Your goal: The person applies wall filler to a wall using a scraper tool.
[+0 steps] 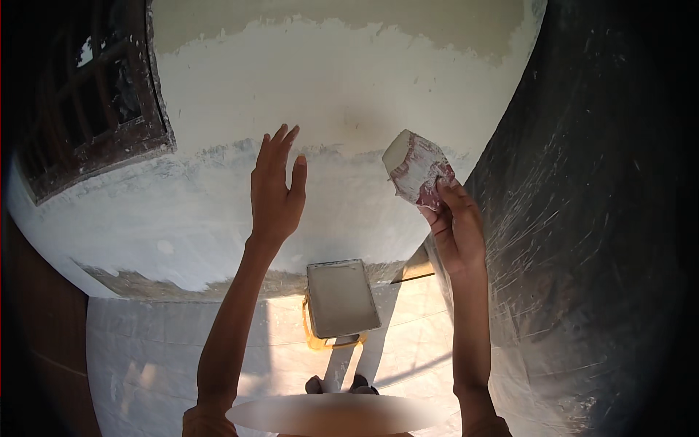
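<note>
My right hand (459, 226) grips a flat, wide putty scraper (420, 166), with thumb and fingers around its reddish lower end. Whitish filler is smeared over the scraper, and its pale broad edge points up and to the left, toward the wall. Raised in front of the wall (291, 87), my left hand (278, 186) holds nothing; its fingers are stretched out and the thumb stands apart. I cannot tell whether its fingertips touch the wall. The wall carries a whitish coat with a ragged upper border, above which a beige-grey surface shows.
A grey rectangular tray (344, 297) rests on a yellow stool (313, 336) below my hands. Sheeting (153, 342) covers the floor. A dark barred window (95, 109) sits at the upper left. Dark, splattered plastic sheeting (575, 240) hangs along the right.
</note>
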The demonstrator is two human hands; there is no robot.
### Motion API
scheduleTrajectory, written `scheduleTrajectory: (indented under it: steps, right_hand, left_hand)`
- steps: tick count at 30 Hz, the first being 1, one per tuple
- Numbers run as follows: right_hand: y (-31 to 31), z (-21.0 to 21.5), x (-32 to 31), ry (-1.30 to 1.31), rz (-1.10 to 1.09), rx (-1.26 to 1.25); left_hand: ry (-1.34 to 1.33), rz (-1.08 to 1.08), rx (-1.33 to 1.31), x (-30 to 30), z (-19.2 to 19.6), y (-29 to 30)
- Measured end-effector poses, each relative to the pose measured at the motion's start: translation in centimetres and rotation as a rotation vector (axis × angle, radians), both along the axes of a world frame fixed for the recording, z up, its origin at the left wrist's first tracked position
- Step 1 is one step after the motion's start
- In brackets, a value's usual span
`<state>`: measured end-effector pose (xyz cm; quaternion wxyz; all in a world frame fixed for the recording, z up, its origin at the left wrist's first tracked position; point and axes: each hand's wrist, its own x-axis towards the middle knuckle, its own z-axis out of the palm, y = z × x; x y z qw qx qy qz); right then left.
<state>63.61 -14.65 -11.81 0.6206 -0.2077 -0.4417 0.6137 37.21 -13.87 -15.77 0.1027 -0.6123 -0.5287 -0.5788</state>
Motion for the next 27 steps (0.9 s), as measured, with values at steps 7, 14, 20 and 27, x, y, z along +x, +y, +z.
scheduleTrajectory:
  steps: [7, 14, 20, 27]
  right_hand:
    - [-2.1, 8.0, 1.8, 0.028, -0.128, 0.208]
    - [-1.4, 11.0, 6.0, 0.042, -0.203, 0.282]
    - [1.6, 12.8, 10.4, 0.077, -0.19, 0.306]
    - [6.7, 14.0, 17.1, 0.112, -0.112, 0.32]
  left_hand:
    - [0.146, -0.003, 0.221, 1.2, 10.0, -0.2]
    - [0.259, -0.026, 0.408, 4.6, 14.7, 0.3]
    - [0.325, 0.038, 0.452, 9.2, 15.9, 2.4]
    - [0.343, 0.093, 0.443, 15.7, 17.2, 5.5]
